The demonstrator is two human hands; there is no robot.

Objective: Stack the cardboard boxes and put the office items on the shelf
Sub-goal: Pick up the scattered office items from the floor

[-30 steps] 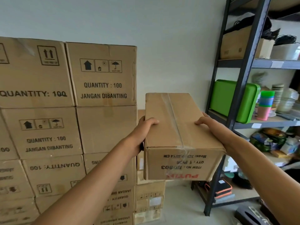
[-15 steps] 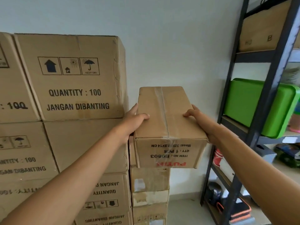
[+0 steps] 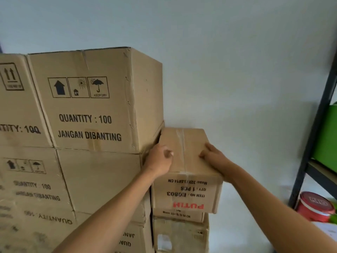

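A: The small cardboard box [image 3: 184, 161], where is it in your head view?

B: It sits on a narrow stack of boxes [image 3: 180, 232], touching the right side of the tall box marked QUANTITY : 100 [image 3: 87, 106], printed end toward you and upside down.

A: And your hands?

B: Your left hand [image 3: 158, 161] curls over its left top edge, fingers hidden. Your right hand [image 3: 215, 157] presses its top, fingers [image 3: 205, 152] together. The black shelf frame [image 3: 313, 136] stands well right of the tall box.
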